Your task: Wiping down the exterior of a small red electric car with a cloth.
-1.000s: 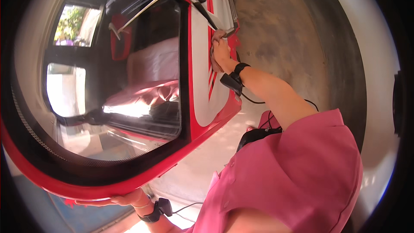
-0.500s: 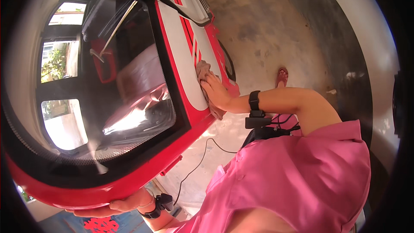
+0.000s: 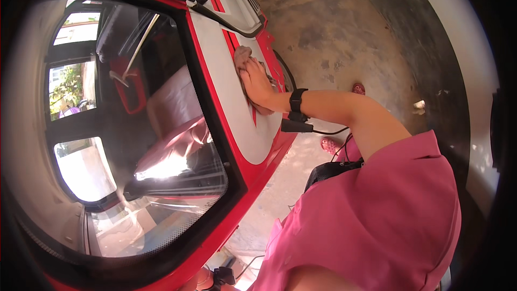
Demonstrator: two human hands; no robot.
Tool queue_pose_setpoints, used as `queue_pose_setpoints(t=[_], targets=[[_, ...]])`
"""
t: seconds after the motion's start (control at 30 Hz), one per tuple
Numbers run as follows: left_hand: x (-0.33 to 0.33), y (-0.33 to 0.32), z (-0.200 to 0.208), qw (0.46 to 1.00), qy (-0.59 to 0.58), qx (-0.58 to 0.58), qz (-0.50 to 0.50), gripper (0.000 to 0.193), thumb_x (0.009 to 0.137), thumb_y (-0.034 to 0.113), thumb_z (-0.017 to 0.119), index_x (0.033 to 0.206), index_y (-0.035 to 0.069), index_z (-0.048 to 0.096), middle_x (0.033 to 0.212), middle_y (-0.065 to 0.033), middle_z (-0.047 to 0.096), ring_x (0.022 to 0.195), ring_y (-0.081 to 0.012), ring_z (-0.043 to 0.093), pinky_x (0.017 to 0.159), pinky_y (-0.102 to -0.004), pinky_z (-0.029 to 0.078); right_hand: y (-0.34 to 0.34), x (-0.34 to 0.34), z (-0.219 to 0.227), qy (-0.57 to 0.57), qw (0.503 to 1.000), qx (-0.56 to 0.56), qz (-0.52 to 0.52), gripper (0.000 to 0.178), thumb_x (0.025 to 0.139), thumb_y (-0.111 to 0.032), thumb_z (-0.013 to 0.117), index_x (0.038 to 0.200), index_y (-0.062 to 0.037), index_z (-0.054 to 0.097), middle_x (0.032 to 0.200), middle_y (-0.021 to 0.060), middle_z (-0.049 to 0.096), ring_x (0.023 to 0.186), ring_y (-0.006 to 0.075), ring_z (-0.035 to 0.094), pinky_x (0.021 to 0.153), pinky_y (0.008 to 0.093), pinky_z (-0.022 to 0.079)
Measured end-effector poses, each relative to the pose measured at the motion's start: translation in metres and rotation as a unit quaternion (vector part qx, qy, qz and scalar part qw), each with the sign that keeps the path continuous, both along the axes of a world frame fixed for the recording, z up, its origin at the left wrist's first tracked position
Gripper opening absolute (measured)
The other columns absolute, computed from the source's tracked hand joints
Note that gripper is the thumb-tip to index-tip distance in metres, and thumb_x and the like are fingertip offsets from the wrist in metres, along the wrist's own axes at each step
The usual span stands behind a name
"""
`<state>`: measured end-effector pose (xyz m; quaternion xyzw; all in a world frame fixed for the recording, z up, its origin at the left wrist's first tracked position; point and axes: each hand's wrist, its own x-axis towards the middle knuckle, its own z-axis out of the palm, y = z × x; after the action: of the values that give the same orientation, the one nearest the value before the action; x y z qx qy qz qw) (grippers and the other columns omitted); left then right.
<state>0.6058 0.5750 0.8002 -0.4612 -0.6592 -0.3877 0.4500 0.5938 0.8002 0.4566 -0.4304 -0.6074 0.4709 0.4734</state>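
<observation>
Pressing cloth (image 3: 244, 54) to striped panel (image 3: 218, 73) | right hand (image 3: 258, 85) | cabin (image 3: 232, 180): contents unclear

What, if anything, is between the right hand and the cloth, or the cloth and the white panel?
Nothing visible: the right hand lies directly on the cloth, and the cloth lies against the white panel. The cloth's underside is hidden.

Matt crumpled cloth (image 3: 243, 54), smooth glossy bodywork (image 3: 212, 59), shiny glass (image 3: 161, 48)
</observation>
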Motion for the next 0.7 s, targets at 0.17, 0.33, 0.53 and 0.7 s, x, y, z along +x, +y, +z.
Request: queue_pose_setpoints(t=[0.17, 0.33, 0.53, 0.7], targets=[[-0.004, 0.012, -0.001, 1.000, -0.001, -0.007, 0.007, 0.068, 0.093, 0.035, 0.032, 0.149, -0.002, 0.018, 0.153, -0.0225, 0.019, 0.140, -0.0350, 0.025, 0.113, -0.0479, 0.024, 0.054, -0.023, -0.013, -0.005, 1.000, 0.026, -0.011, 0.033, 0.093, -0.019, 0.043, 0.112, 0.0053, 0.053, 0.125, 0.0259, 0.051, 0.123, 0.0473, 0.040, 0.109, 0.0495, 0.027], [-0.005, 0.018, 0.000, 1.000, 0.001, -0.017, 0.016, 0.068, 0.093, 0.035, 0.033, 0.148, -0.003, 0.018, 0.153, -0.0225, 0.019, 0.140, -0.0351, 0.025, 0.113, -0.0480, 0.024, 0.106, -0.045, -0.026, 0.008, 1.000, 0.016, -0.016, 0.033, 0.092, -0.019, 0.043, 0.110, 0.0053, 0.055, 0.117, 0.0262, 0.056, 0.115, 0.0441, 0.047, 0.105, 0.0495, 0.031], [-0.004, 0.019, 0.001, 0.999, 0.008, -0.030, 0.015, 0.068, 0.093, 0.035, 0.033, 0.148, -0.003, 0.018, 0.153, -0.0225, 0.019, 0.140, -0.0351, 0.025, 0.113, -0.0481, 0.025, 0.154, -0.060, -0.066, 0.038, 0.990, -0.132, 0.030, 0.038, 0.093, -0.029, 0.035, 0.093, 0.0013, 0.058, 0.095, 0.0251, 0.062, 0.093, 0.0438, 0.056, 0.086, 0.0497, 0.042], [-0.002, 0.016, 0.002, 0.999, 0.015, -0.036, 0.014, 0.068, 0.093, 0.035, 0.033, 0.148, -0.003, 0.018, 0.153, -0.0225, 0.019, 0.140, -0.0352, 0.025, 0.113, -0.0481, 0.025, 0.111, -0.046, -0.111, 0.047, 0.966, -0.250, 0.045, 0.044, 0.095, -0.037, 0.034, 0.101, 0.0004, 0.056, 0.092, 0.0133, 0.065, 0.087, 0.0259, 0.060, 0.079, 0.0382, 0.043]])
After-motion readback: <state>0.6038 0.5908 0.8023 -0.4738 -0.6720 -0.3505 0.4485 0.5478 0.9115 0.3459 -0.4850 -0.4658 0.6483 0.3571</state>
